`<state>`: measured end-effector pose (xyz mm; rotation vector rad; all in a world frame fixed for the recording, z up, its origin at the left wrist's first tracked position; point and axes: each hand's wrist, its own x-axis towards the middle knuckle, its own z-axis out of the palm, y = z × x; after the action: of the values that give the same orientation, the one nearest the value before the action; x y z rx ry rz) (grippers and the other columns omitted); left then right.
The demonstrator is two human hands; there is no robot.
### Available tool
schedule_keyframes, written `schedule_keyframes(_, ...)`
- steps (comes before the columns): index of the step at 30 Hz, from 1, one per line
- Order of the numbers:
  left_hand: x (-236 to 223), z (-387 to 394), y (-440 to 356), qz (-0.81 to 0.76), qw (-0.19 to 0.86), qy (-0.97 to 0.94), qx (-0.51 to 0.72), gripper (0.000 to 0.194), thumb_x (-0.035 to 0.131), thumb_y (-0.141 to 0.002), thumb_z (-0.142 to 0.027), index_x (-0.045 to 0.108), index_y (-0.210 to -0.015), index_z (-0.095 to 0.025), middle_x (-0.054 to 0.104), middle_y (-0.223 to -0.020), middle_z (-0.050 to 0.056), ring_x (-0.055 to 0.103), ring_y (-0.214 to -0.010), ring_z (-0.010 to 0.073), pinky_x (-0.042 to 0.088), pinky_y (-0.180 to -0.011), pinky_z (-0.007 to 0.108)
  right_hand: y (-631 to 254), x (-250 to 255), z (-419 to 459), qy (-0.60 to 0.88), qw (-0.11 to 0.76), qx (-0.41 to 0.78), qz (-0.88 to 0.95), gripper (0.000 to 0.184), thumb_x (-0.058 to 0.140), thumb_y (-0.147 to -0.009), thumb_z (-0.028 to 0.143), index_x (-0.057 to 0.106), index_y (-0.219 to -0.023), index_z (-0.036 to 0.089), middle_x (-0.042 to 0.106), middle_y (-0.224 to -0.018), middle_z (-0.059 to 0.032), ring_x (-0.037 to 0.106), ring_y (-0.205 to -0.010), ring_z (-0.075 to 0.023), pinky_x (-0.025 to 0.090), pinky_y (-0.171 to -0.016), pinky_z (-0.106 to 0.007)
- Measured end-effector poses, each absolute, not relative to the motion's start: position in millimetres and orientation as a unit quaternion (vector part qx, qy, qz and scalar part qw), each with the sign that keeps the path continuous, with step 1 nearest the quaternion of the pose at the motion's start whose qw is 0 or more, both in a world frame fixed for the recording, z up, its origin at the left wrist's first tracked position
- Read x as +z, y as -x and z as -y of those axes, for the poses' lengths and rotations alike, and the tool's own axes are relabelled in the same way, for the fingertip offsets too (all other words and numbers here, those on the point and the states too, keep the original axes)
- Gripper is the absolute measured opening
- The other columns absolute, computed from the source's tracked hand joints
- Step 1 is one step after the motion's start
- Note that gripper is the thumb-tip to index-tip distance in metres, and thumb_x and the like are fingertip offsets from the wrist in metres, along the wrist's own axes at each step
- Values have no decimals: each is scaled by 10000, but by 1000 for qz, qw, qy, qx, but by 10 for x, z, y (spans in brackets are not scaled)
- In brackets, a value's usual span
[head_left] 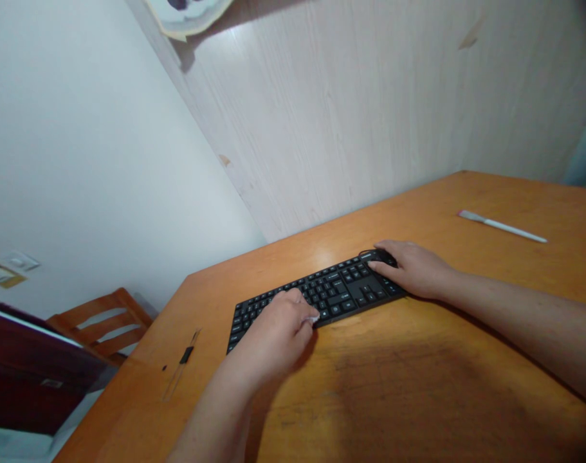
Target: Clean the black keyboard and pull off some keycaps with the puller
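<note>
A black keyboard (335, 290) with a number pad lies on the wooden table, running from lower left to upper right. My left hand (285, 325) is closed over its near edge, pressing a white crumpled wad (312, 319), which looks like tissue or cloth, against the keys. Most of the wad is hidden by the fingers. At the keyboard's far right end, my right hand (413, 267) is closed around the corner, with the thumb over the top. Its other fingers are partly hidden, and a bit of dark cable shows beside them.
On the wooden table (370, 386), a white-handled brush (514, 229) lies at the right. A thin, clear tool with a black middle (186, 354) and a tiny black piece (164, 368) lie at the left. Walls border the back; a wooden chair (104, 318) stands beyond the left edge.
</note>
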<state>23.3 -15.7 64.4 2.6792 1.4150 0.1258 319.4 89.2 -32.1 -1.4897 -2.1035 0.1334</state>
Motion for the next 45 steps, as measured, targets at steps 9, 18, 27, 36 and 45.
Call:
schedule_keyframes(9,642,-300,72,-555,-33,-829,67,240,481,-881,-129,706,-808,-168,620,-819,71,587,-876,203,444,-788,301,-3189,-326,-900,553,270,46,787,567,434,-931,561,611,-1275,146,658,-1266,-157,612,-1143,-344,483,-966,-478)
schedule_keyframes(18,579,-611,-8,-584,-45,-810,8,279,481,-839,-132,749,-911,-153,670,-887,109,614,-857,215,456,-774,307,-3178,-318,-884,557,276,45,782,557,432,-931,567,629,-1243,151,664,-1249,-161,616,-1139,-347,491,-948,-475)
schedule_keyframes(27,485,-560,-12,-560,-34,-828,-5,241,486,-806,-101,705,-734,-171,639,-825,80,601,-843,196,456,-767,289,-3189,-311,-876,557,273,47,783,519,437,-934,560,631,-1221,173,672,-1236,-144,625,-1120,-329,504,-926,-451)
schedule_keyframes(36,583,-464,-155,-559,-55,-826,-46,252,473,-833,-110,695,-731,-173,620,-849,89,582,-807,197,457,-749,303,-3192,-306,-869,559,271,50,782,572,440,-927,572,611,-1275,152,657,-1269,-152,623,-1121,-340,496,-944,-476)
schedule_keyframes(45,673,-346,-269,-540,-38,-838,-72,242,469,-818,-91,668,-706,-169,613,-857,88,573,-807,186,450,-723,284,-3183,-294,-859,558,276,50,781,557,462,-921,557,606,-1284,160,659,-1270,-145,619,-1130,-333,489,-955,-462)
